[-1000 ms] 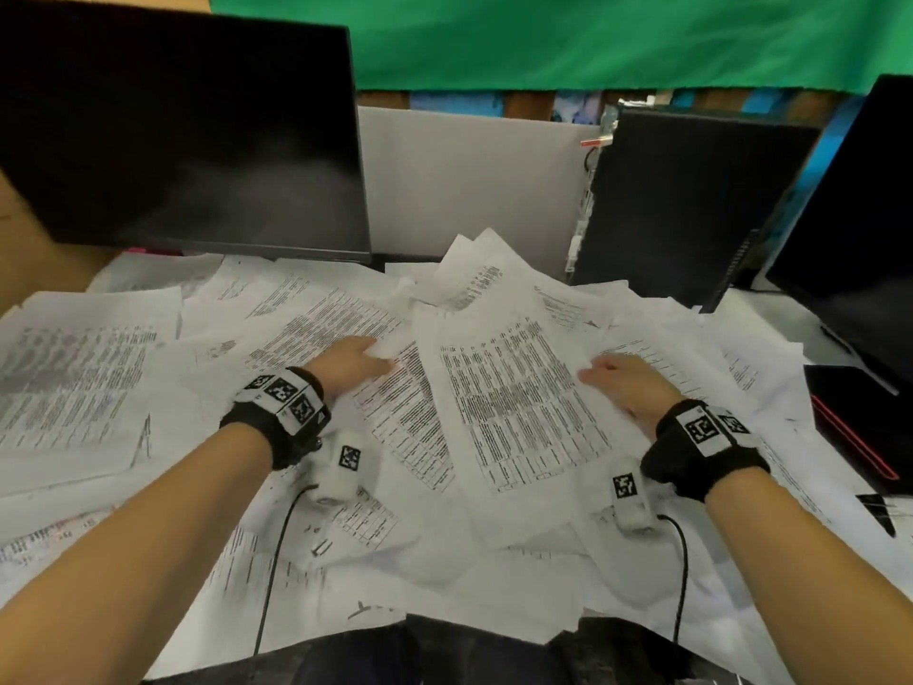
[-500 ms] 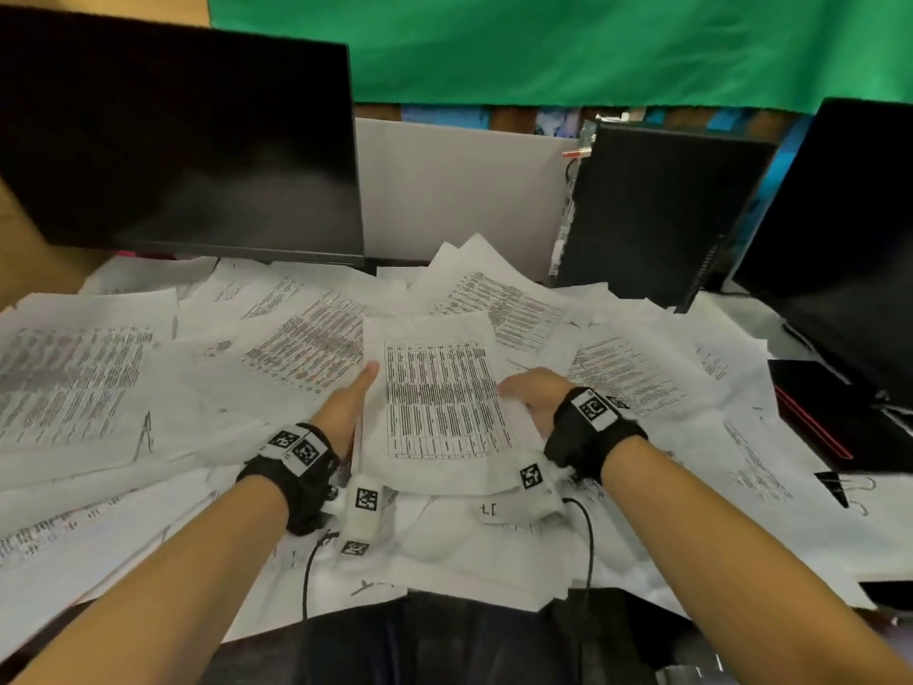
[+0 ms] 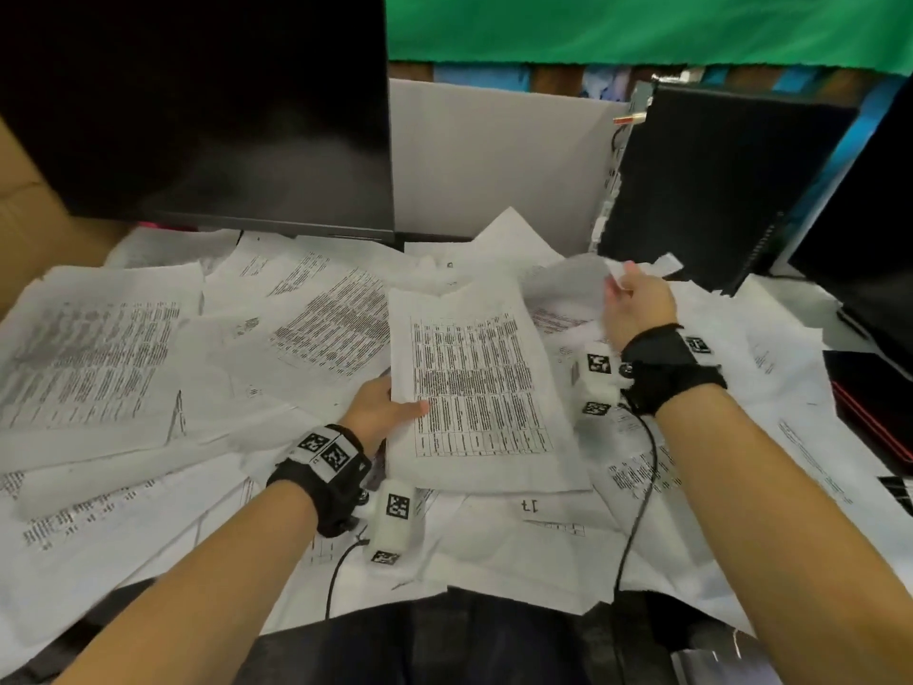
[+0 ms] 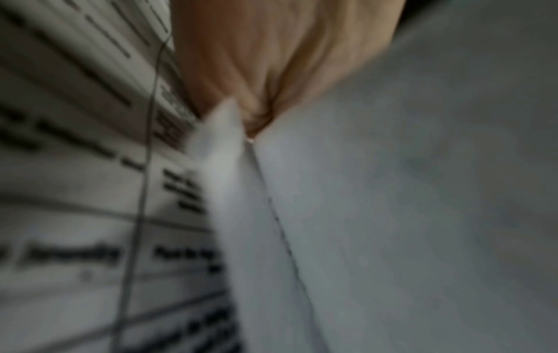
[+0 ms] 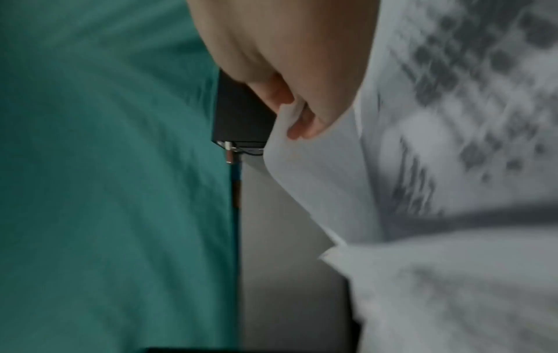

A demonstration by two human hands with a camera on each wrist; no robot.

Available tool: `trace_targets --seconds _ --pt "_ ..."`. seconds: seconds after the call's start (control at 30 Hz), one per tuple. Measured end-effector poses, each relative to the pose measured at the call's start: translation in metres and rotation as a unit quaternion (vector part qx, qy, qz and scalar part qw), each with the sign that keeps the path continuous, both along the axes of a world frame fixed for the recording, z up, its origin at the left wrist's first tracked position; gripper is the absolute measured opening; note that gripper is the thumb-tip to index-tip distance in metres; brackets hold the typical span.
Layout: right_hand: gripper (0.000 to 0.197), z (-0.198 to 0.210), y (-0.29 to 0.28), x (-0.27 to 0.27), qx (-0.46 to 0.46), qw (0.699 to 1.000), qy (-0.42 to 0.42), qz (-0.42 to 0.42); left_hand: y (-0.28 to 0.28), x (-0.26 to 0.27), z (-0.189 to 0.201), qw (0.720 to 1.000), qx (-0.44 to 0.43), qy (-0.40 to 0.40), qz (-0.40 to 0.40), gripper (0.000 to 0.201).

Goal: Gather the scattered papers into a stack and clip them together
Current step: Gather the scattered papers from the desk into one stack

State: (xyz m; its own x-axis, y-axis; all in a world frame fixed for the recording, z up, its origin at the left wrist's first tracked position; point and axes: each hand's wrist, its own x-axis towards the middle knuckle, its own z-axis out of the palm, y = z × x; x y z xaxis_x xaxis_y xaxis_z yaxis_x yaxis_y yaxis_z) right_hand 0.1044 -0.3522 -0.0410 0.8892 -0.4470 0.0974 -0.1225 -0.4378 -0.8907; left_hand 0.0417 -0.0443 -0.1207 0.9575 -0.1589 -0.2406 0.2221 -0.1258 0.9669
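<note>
Printed white papers [image 3: 99, 368] lie scattered all over the desk. My left hand [image 3: 390, 407] grips the left edge of a small gathered stack [image 3: 474, 383], thumb on top of its printed table; the left wrist view shows the stack's edge [image 4: 229, 191] wedged into my hand [image 4: 271, 71]. Further back and to the right, my right hand [image 3: 637, 299] pinches the corner of a loose sheet [image 3: 568, 284] and holds it lifted off the pile. The right wrist view shows fingers [image 5: 299, 124] curled round that sheet [image 5: 326, 167]. No clip shows near either hand.
A dark monitor [image 3: 197, 106] stands at the back left, a black computer case [image 3: 716, 180] at the back right, and a second dark screen [image 3: 869, 229] at the far right. A black and red object [image 3: 874, 407] lies at the desk's right edge. Wrist cables trail over the papers.
The left hand has kept the stack and shifted its grip to the left edge. The right hand let go of the stack, reached back to the right and picked up a loose sheet.
</note>
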Motion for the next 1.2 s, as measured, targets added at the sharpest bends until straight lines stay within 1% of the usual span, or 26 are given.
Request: trace_targets --seconds 0.03,0.07,0.1,0.13,0.17,0.2,0.27,0.33,0.37,0.43,0.47,0.53,0.6,0.63,0.7,0.73,0.77,0.83,0.9,0.93,0.97,1.03,1.07,1.13,1.17,1.2 --pt "0.049 0.006 0.005 -0.009 0.071 0.996 -0.043 0.026 0.001 0.000 -0.001 1.000 -0.007 -0.001 0.000 0.050" --pt "0.040 0.009 0.012 -0.017 0.160 0.984 -0.066 0.044 0.001 0.000 0.000 1.000 -0.015 0.006 0.002 0.049" --pt "0.032 0.011 0.020 -0.027 0.266 0.959 -0.070 0.065 0.001 0.001 0.001 1.000 -0.024 0.014 0.009 0.046" --pt "0.028 0.006 0.028 -0.035 0.403 0.909 -0.053 0.091 0.002 0.001 0.002 0.999 -0.026 0.022 0.017 0.042" --pt "0.027 0.002 0.035 -0.045 0.509 0.852 -0.026 0.118 0.002 0.001 0.002 0.999 -0.021 0.024 0.024 0.035" --pt "0.029 -0.003 0.041 -0.055 0.558 0.817 -0.006 0.146 0.002 0.001 0.004 0.999 -0.012 0.027 0.027 0.029" --pt "0.037 -0.006 0.051 -0.068 0.570 0.793 0.057 0.206 0.001 0.001 0.005 0.998 -0.009 0.042 0.044 0.028" --pt "0.038 -0.013 0.061 -0.075 0.497 0.821 0.159 0.232 0.002 0.002 0.004 0.997 -0.019 0.054 0.060 0.034" --pt "0.037 -0.016 0.067 -0.080 0.470 0.825 0.199 0.242 0.003 0.001 0.003 0.996 -0.015 0.056 0.064 0.034" --pt "0.034 -0.023 0.078 -0.087 0.461 0.804 0.249 0.281 0.001 0.000 0.004 0.996 0.006 0.048 0.072 0.028" --pt "0.034 -0.026 0.082 -0.091 0.453 0.798 0.266 0.297 0.000 -0.001 0.006 0.995 0.024 0.048 0.085 0.031" --pt "0.037 -0.030 0.092 -0.101 0.427 0.787 0.297 0.331 -0.004 -0.002 0.011 0.989 0.051 0.066 0.121 0.053" --pt "0.034 -0.032 0.101 -0.111 0.408 0.769 0.337 0.358 -0.006 -0.002 0.015 0.984 0.043 0.077 0.152 0.068" --pt "0.031 -0.030 0.104 -0.116 0.400 0.757 0.356 0.375 -0.007 -0.004 0.015 0.985 0.041 0.068 0.153 0.068" --pt "0.030 -0.025 0.105 -0.120 0.364 0.746 0.371 0.416 -0.010 -0.006 0.011 0.992 0.060 0.014 0.113 0.054" --pt "0.029 -0.020 0.103 -0.118 0.342 0.755 0.362 0.426 -0.010 -0.008 0.009 0.993 0.071 -0.010 0.097 0.047" --pt "0.027 -0.013 0.101 -0.115 0.325 0.777 0.333 0.425 -0.009 -0.008 0.007 0.992 0.083 -0.020 0.089 0.043" --pt "0.028 -0.004 0.093 -0.100 0.310 0.848 0.233 0.360 -0.006 -0.006 0.003 0.991 0.097 -0.019 0.090 0.037" --pt "0.042 -0.008 0.084 -0.078 0.244 0.925 0.153 0.248 -0.004 -0.006 0.005 0.992 0.093 -0.007 0.081 0.033" --pt "0.054 -0.013 0.080 -0.067 0.201 0.950 0.134 0.198 -0.003 -0.007 0.007 0.994 0.078 0.003 0.077 0.033" --pt "0.070 -0.018 0.076 -0.059 0.172 0.964 0.128 0.157 -0.003 -0.010 0.011 0.996 0.047 0.011 0.073 0.033" --pt "0.104 -0.029 0.070 -0.047 0.176 0.965 0.153 0.120 -0.004 -0.017 0.022 0.998 -0.016 0.007 0.068 0.035" --pt "0.111 -0.032 0.068 -0.045 0.173 0.964 0.164 0.119 -0.006 -0.020 0.029 0.997 -0.038 0.003 0.066 0.035" --pt "0.113 -0.037 0.067 -0.039 0.157 0.961 0.175 0.142 -0.011 -0.024 0.043 0.994 -0.075 0.000 0.074 0.026" --pt "0.115 -0.039 0.069 -0.037 0.163 0.958 0.171 0.161 -0.013 -0.026 0.049 0.994 -0.083 -0.001 0.073 0.020" --pt "0.117 -0.040 0.073 -0.036 0.170 0.954 0.167 0.181 -0.013 -0.028 0.055 0.994 -0.080 -0.011 0.071 0.022"
